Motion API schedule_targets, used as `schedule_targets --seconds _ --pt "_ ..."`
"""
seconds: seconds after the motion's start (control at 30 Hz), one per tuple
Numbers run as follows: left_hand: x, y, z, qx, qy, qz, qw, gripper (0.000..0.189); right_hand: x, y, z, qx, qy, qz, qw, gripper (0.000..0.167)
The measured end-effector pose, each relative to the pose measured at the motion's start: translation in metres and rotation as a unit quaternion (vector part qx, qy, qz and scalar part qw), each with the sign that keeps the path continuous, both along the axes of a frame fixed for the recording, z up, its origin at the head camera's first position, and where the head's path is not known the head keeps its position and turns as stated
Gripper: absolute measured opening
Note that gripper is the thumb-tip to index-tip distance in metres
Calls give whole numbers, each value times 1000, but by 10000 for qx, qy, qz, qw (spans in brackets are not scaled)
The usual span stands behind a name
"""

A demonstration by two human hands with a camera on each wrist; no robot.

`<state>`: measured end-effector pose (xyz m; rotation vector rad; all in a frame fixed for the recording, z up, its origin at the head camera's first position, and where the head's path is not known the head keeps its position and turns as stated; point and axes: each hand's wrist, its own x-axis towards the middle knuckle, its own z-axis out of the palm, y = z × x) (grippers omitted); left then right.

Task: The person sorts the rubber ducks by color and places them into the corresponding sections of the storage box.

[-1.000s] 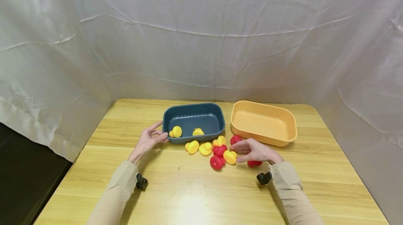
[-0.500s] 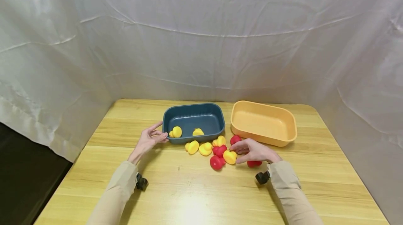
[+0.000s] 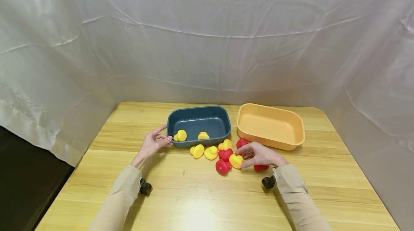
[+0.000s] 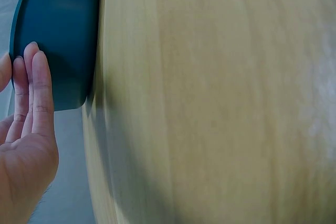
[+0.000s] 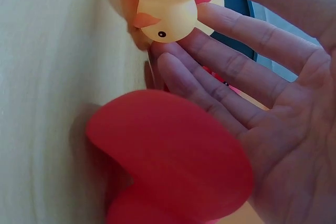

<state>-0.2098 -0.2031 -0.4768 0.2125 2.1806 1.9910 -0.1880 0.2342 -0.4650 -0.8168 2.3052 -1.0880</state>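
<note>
My left hand (image 3: 153, 144) rests against the left front corner of a dark blue bin (image 3: 191, 125). In the left wrist view its straight fingers (image 4: 42, 87) lie along the bin's outer wall. Two yellow rubber ducks, a left one (image 3: 181, 135) and a right one (image 3: 203, 135), sit inside. My right hand (image 3: 261, 155) reaches around a yellow rubber duck (image 3: 235, 161) on the table, thumb and fingertips beside it. The fingers look fairly straight in the right wrist view, and a firm grip cannot be made out. A red rubber duck (image 5: 173, 150) lies below the palm.
Several yellow and red ducks, including a yellow one (image 3: 197, 151) and a red one (image 3: 223, 167), cluster before the bins. Another red duck (image 3: 242, 143) lies by the orange bin (image 3: 268, 125) at the back right. A pale curtain (image 3: 207, 62) hangs behind the wooden table (image 3: 181, 195).
My right hand has edged slightly left, bringing thumb and fingertips closer around the yellow duck. My left hand and both bins look still.
</note>
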Motion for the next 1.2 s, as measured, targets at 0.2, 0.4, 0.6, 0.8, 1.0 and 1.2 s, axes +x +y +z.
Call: schedule_targets --seconds 0.2,0.4,0.6,0.8,1.0,1.2 --pt "0 0 0 17 -1 -10 10000 73 0 0 0 -28 51 17 10000 47" --pt "-1 -1 -1 -14 -19 3 10000 73 -2 -1 -1 2 146 25 9999 43" --pt "-1 -1 -1 -61 -13 14 10000 74 -2 -2 2 69 180 42 9998 44" --pt "-1 -1 -1 -97 5 17 10000 73 -1 -4 3 181 285 36 9994 43" --pt "0 -1 -1 -89 26 0 10000 73 -1 -5 5 273 243 9 9993 42" --pt "0 -2 -1 -104 47 -21 9999 73 1 -4 7 113 178 21 9998 41"
